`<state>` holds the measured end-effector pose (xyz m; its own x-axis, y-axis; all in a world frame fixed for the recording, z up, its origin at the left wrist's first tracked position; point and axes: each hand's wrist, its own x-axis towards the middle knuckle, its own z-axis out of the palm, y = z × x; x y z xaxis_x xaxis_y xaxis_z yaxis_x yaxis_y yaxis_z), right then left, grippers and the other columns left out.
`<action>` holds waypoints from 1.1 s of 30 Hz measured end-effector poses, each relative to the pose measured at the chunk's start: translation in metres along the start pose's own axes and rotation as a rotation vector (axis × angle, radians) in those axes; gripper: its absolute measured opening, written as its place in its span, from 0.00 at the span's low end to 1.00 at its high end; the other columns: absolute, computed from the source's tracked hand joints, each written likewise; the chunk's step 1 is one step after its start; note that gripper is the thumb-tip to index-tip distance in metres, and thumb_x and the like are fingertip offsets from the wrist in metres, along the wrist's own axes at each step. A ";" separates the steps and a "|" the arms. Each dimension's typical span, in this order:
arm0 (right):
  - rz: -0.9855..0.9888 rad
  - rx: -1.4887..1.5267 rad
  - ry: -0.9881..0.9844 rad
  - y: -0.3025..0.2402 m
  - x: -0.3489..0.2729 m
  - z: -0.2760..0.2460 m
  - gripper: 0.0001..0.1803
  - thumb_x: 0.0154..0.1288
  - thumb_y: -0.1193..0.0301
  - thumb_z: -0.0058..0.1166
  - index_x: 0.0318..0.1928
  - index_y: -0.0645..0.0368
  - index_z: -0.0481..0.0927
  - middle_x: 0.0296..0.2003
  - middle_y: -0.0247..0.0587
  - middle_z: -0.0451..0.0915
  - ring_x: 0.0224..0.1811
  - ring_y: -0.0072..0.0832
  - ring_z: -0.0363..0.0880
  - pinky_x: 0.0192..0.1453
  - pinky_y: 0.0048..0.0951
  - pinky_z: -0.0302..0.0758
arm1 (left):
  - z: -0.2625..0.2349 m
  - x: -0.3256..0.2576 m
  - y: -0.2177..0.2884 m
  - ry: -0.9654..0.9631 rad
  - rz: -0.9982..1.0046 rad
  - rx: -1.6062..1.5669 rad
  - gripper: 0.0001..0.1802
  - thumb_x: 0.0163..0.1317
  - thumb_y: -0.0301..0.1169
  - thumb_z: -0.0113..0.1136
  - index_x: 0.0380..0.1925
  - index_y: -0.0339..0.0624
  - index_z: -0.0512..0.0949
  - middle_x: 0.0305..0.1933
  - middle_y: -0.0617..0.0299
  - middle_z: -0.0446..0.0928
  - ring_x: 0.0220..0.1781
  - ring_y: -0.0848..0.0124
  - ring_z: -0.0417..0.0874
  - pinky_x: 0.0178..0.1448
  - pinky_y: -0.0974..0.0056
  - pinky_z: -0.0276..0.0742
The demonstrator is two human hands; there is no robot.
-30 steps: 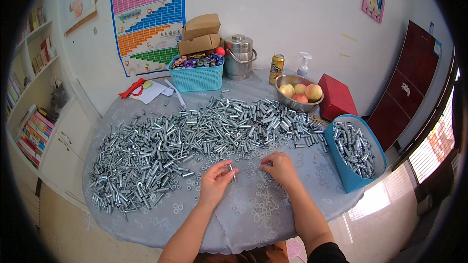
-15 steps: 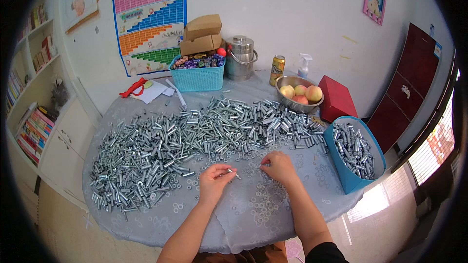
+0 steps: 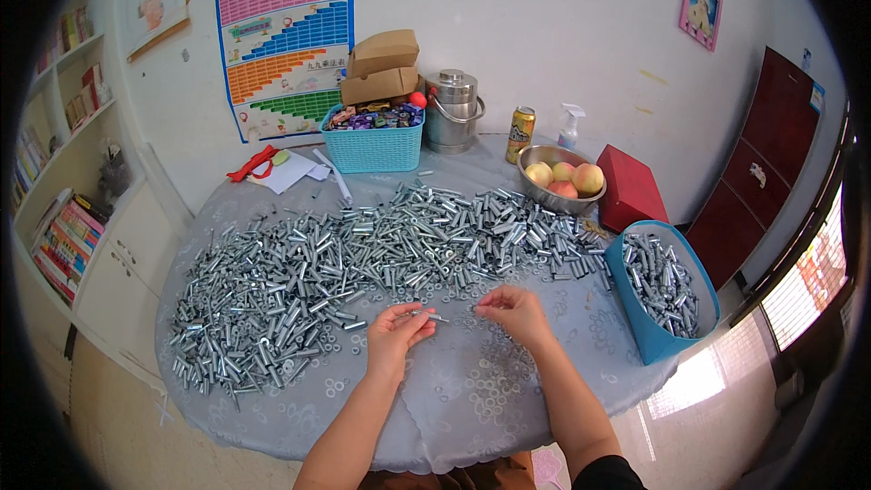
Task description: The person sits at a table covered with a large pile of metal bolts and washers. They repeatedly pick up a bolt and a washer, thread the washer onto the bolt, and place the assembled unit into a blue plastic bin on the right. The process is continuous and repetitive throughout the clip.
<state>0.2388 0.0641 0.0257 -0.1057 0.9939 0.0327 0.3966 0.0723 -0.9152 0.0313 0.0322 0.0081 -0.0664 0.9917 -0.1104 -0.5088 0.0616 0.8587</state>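
Observation:
My left hand (image 3: 390, 341), at the near middle of the table, pinches a slim silvery bolt (image 3: 439, 318) between thumb and fingers. The bolt's thin end points right, toward my other hand. My right hand (image 3: 515, 316) is closed in a pinch a short way right of the bolt, not touching it. What its fingertips hold, if anything, is too small to make out. Beyond both hands spreads a wide heap of metal sleeves and bolts (image 3: 272, 290). Loose flat washers (image 3: 493, 390) lie scattered beside and below my right hand.
A blue bin (image 3: 640, 331) of metal parts stands at the table's right edge. Behind the heap are a steel bowl (image 3: 581, 206) of fruit, a red box (image 3: 631, 189), a can (image 3: 520, 133), a spray bottle (image 3: 569, 127), a steel pot (image 3: 452, 113) and a turquoise basket (image 3: 374, 150).
My right hand has shifted slightly left, closer to the bolt. The bolt in my left hand has turned from slanting downward to nearly level. The whole view has shifted slightly.

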 end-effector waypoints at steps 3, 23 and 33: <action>0.056 0.457 -0.175 0.005 -0.003 0.010 0.07 0.53 0.75 0.61 0.33 0.59 0.79 0.29 0.31 0.79 0.32 0.16 0.75 0.38 0.17 0.70 | -0.001 0.001 0.000 0.002 -0.099 -0.111 0.10 0.55 0.20 0.58 0.38 0.31 0.73 0.40 0.47 0.78 0.35 0.66 0.81 0.44 0.67 0.81; -0.217 0.286 0.032 -0.001 -0.014 0.033 0.09 0.55 0.74 0.59 0.39 0.61 0.81 0.33 0.32 0.79 0.36 0.17 0.74 0.41 0.19 0.70 | -0.004 -0.001 -0.001 -0.079 -0.289 -0.219 0.10 0.57 0.23 0.57 0.39 0.30 0.74 0.39 0.49 0.77 0.39 0.64 0.81 0.45 0.66 0.80; -0.118 0.560 0.042 -0.008 -0.006 0.015 0.11 0.60 0.75 0.53 0.43 0.64 0.78 0.37 0.35 0.80 0.38 0.18 0.75 0.44 0.19 0.70 | -0.009 0.002 -0.006 -0.116 -0.239 -0.204 0.09 0.57 0.24 0.57 0.37 0.32 0.76 0.37 0.50 0.79 0.34 0.68 0.80 0.43 0.66 0.79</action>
<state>0.2228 0.0566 0.0270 -0.0788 0.9851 0.1531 -0.1602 0.1390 -0.9772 0.0267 0.0328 -0.0017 0.1676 0.9588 -0.2294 -0.6606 0.2819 0.6958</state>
